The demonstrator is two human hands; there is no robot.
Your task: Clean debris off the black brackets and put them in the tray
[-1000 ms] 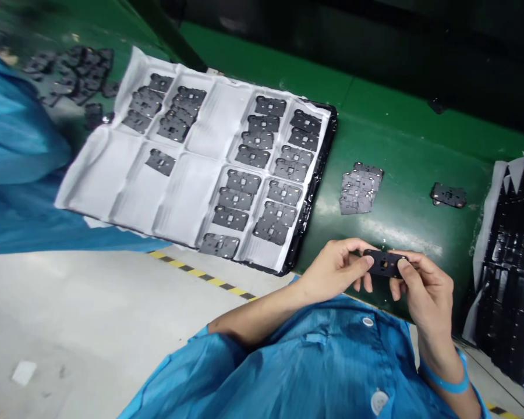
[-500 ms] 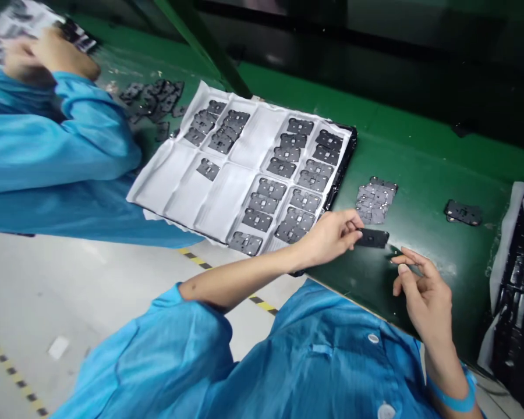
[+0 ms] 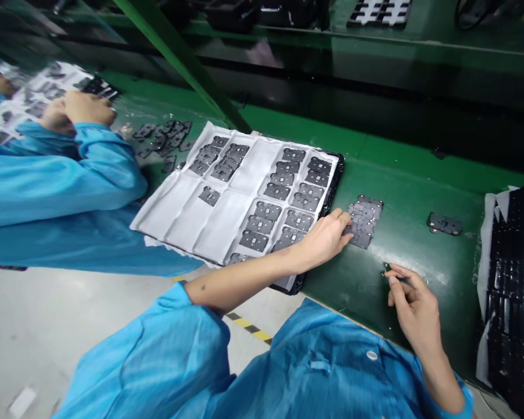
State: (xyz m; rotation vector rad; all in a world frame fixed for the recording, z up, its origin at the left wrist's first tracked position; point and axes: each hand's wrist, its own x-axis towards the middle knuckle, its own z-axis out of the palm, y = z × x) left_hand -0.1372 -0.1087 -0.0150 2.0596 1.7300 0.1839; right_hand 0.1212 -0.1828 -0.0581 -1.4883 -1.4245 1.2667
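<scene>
My left hand [image 3: 325,237] is at the left edge of a pile of flat dark plates [image 3: 367,218] on the green table. Its thumb and fingers are closed on a dark plate there, partly hidden by the fingertips. My right hand [image 3: 414,299] pinches a tiny part [image 3: 386,269] between thumb and forefinger, just above the table. Beside my left forearm lies a white-lined tray [image 3: 220,230] with compartments, several holding dark plates. A few more dark plates [image 3: 445,224] lie stacked to the right of the pile.
At the right edge is a black tray [image 3: 513,279] with white lining. Loose dark parts [image 3: 166,137] lie behind the white-lined tray. Another person's hands [image 3: 78,110] work at the upper left. A green post [image 3: 187,64] slants down behind the tray.
The dark plate in my left hand has moved from near my right hand to the pile. My right hand still pinches the tiny part. The camera view has shifted.
</scene>
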